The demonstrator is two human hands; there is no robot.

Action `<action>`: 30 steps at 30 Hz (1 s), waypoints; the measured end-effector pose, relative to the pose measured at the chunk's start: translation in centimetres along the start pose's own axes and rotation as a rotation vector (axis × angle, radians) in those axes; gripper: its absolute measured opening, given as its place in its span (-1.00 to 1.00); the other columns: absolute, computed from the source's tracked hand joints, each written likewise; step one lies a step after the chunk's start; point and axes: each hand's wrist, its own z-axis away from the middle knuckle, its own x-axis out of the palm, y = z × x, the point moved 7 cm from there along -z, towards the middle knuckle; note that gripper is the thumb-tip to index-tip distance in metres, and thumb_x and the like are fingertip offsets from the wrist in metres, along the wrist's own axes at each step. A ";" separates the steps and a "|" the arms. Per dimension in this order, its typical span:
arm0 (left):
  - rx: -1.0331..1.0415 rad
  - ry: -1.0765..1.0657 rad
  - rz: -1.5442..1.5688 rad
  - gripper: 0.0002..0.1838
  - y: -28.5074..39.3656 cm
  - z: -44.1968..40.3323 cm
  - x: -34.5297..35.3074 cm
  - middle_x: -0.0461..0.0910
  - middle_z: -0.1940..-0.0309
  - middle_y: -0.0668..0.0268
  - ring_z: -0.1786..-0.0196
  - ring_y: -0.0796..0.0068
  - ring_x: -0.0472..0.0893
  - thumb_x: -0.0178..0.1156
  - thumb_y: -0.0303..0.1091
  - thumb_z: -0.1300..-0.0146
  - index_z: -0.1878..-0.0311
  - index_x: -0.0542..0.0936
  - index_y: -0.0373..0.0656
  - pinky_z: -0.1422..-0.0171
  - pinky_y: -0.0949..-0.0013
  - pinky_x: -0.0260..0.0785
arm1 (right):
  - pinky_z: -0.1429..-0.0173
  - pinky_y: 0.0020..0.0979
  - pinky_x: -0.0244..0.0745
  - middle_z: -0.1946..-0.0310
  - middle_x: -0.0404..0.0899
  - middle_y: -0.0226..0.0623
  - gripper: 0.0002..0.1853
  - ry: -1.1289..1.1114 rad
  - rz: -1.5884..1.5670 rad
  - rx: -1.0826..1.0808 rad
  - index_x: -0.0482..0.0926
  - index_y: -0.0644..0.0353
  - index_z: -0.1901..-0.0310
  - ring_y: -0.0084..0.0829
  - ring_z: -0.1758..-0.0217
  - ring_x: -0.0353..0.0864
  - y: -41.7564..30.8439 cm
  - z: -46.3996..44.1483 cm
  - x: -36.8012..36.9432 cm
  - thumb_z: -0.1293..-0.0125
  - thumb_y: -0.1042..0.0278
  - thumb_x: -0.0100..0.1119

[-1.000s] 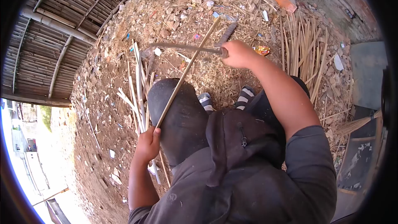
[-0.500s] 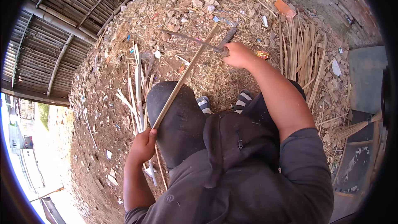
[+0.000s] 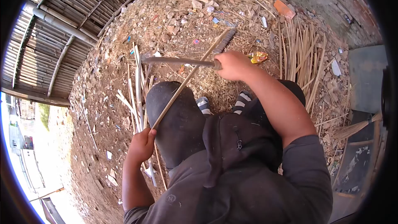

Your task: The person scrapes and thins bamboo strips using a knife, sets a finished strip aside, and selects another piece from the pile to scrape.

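My left hand [image 3: 143, 145], beside my left knee, is closed around the lower end of a long bamboo strip [image 3: 174, 98]. The strip slants up across the knee, its far end out over the littered ground. In my right hand [image 3: 233, 64] is the handle of a knife with a long, dark, slightly curved blade [image 3: 170, 60]. This blade points left and crosses the upper part of the strip; whether the edge bites into it, I cannot tell. A dark, ridged rod [image 3: 226, 40] shows just beyond my right hand, partly hidden by the strip and the hand.
Pale split strips [image 3: 137, 87] lie left of my knee. A larger bundle of bamboo strips [image 3: 300, 52] lies at the right. Around them are stones, shavings, a yellow-red wrapper [image 3: 258, 57] and a brick [image 3: 285, 9]. A bamboo-slat wall [image 3: 54, 37] stands at upper left, a broom [image 3: 356, 128] at right.
My right hand has moved slightly down and left, swinging the knife's tip lower and further left along the strip. The strip has tilted a little; my left hand stays in place.
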 end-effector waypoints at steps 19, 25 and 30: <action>-0.023 0.020 0.063 -0.48 -0.2 0.1 0.0 0.59 0.47 -0.15 0.33 -0.26 0.62 -0.03 0.02 -0.62 0.23 0.55 -0.32 0.23 -0.03 0.43 | 0.01 -0.05 0.65 0.23 0.75 -0.05 -0.78 0.087 -0.133 0.134 0.71 0.14 0.16 -0.03 0.14 0.76 5.1 -1.4 -1.1 -0.20 0.28 0.25; -0.043 -0.005 0.004 -0.50 -0.7 0.3 0.6 0.57 0.49 -0.11 0.35 -0.23 0.59 -0.04 -0.02 -0.62 0.26 0.55 -0.31 0.20 -0.04 0.41 | 0.03 -0.04 0.63 0.29 0.72 -0.08 -0.80 0.065 -0.157 0.131 0.69 0.12 0.19 -0.04 0.18 0.74 7.8 -2.0 1.4 -0.19 0.25 0.26; -0.021 0.023 0.012 -0.53 0.0 0.2 -0.3 0.55 0.53 -0.12 0.41 -0.23 0.56 -0.01 -0.06 -0.61 0.27 0.54 -0.32 0.24 -0.04 0.39 | 0.00 -0.04 0.64 0.25 0.74 -0.08 -0.78 0.078 -0.084 0.145 0.71 0.12 0.12 -0.01 0.15 0.74 5.8 -0.5 -2.4 -0.26 0.27 0.21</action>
